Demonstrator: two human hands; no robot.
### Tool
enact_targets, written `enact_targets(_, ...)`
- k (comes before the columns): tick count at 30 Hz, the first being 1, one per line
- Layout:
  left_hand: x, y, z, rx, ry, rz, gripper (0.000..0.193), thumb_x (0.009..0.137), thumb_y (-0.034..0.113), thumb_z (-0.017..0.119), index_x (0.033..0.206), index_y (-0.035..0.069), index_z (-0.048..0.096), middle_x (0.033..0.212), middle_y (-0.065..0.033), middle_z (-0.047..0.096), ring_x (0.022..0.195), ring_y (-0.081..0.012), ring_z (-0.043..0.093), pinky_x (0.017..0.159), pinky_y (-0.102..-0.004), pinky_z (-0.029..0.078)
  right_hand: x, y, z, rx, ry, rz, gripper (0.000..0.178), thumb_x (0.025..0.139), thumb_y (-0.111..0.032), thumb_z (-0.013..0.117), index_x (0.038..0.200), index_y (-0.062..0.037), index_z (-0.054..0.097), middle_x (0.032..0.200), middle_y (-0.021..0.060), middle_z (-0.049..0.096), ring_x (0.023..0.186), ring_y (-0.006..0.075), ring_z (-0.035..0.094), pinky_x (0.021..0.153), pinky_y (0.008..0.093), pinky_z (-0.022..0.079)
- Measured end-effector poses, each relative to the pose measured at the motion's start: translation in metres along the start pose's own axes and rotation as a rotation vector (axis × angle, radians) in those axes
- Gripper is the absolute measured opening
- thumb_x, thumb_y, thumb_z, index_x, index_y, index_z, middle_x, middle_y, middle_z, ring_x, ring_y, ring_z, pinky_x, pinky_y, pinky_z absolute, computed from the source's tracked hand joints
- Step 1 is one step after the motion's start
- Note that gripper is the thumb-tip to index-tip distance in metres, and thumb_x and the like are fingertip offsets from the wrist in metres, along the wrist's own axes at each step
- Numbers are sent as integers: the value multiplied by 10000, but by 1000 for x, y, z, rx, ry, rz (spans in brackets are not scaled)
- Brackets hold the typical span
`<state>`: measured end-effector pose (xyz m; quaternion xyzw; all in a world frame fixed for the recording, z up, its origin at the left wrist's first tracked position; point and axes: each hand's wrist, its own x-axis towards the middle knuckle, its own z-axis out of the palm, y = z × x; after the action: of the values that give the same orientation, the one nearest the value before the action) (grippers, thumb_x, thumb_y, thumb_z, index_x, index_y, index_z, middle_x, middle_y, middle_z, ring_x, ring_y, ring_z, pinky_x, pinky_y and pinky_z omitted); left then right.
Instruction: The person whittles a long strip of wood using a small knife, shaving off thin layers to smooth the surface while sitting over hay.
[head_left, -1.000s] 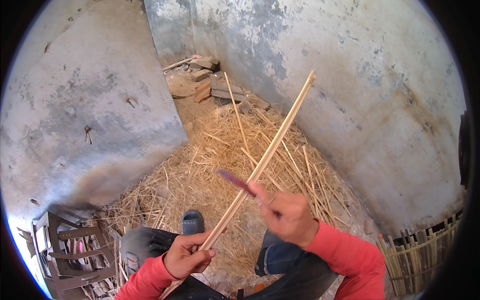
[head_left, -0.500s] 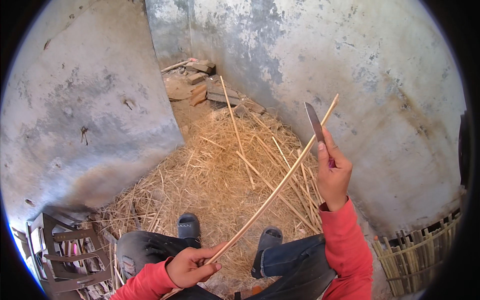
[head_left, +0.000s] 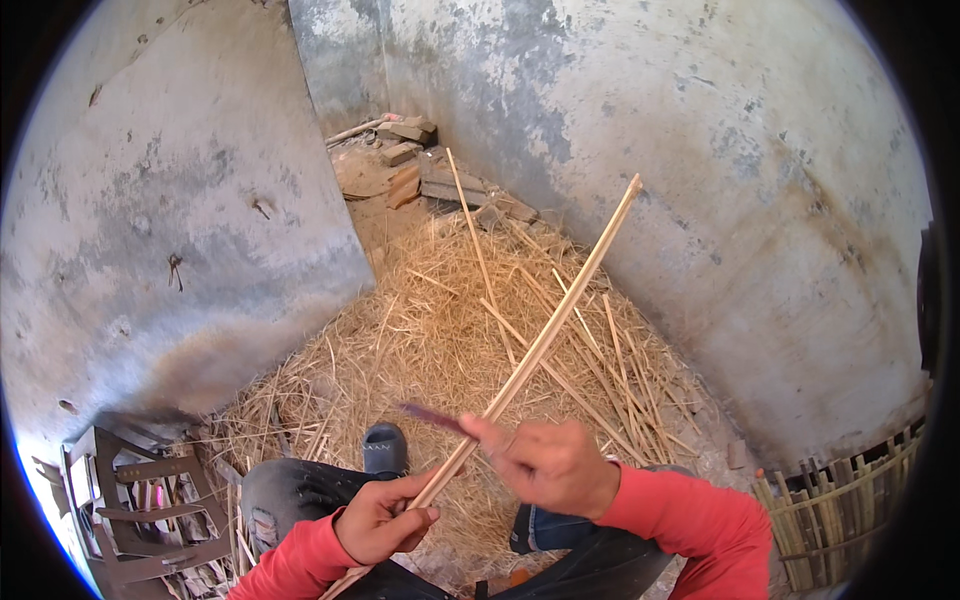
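A long, pale split bamboo strip slants up to the right in front of me, its far end raised over the shavings. My left hand is closed around its lower part, thumb along the top. My right hand grips a knife, its handle hidden in the fingers. The dark blade, smeared by motion, points left across the strip just above my left hand. Whether its edge touches the strip I cannot tell.
Thin bamboo shavings and several loose strips cover the floor between my feet. Broken bricks lie in the far corner between worn walls. A wooden frame stands at lower left, a slatted bamboo basket at lower right.
My right hand has come down and left with the knife, from near the strip's upper end to just above my left hand. The strip's far end has swung a little left.
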<state>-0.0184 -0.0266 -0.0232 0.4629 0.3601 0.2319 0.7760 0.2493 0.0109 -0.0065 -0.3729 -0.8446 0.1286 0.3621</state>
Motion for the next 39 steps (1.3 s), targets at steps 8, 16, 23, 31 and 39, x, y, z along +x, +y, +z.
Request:
enact_targets(8, -6, 9, 2, -89, -86, -40, 508, 1110, 144, 443, 1572, -36, 334, 654, 14, 453, 509, -74, 436, 502, -241, 365, 17, 45, -37, -47, 490, 200, 338, 986, -83, 665, 1313, 0, 689, 666, 16, 644, 495, 66, 487, 456, 286, 391)
enact_targets(16, -4, 5, -1, -96, -192, -106, 470, 1128, 197, 417, 1536, -33, 374, 664, 17, 438, 528, -75, 440, 505, -237, 367, 11, 97, -67, -70, 702, 281, 360, 1023, -89, 642, 1377, -24, 648, 855, -15, 688, 693, 21, 504, 599, 217, 420)
enact_targets(23, -3, 12, 7, -104, -133, -113, 404, 1122, 215, 448, 1433, -43, 447, 650, 9, 425, 482, -85, 417, 462, -244, 337, 15, 83, -33, 18, 434, 127, 388, 1008, -79, 638, 1395, -55, 634, 733, 65, 712, 523, 56, 529, 469, 294, 435)
enact_targets(31, 2, 12, 3, -156, -87, -119, 425, 1137, 264, 397, 1441, -28, 445, 643, 6, 407, 461, -85, 360, 451, -241, 311, -5, 23, 10, 63, 64, -35, 454, 923, -41, 696, 1375, -75, 667, 562, 53, 527, 441, 152, 525, 438, 326, 448)
enact_targets(39, -7, 1, -6, -356, -213, -146, 464, 1126, 417, 378, 951, 20, 544, 558, 21, 356, 425, -81, 289, 420, -248, 266, 26, 54, -27, -25, 494, 164, 358, 985, -87, 657, 1338, -36, 684, 783, 55, 710, 536, 88, 561, 485, 265, 444)
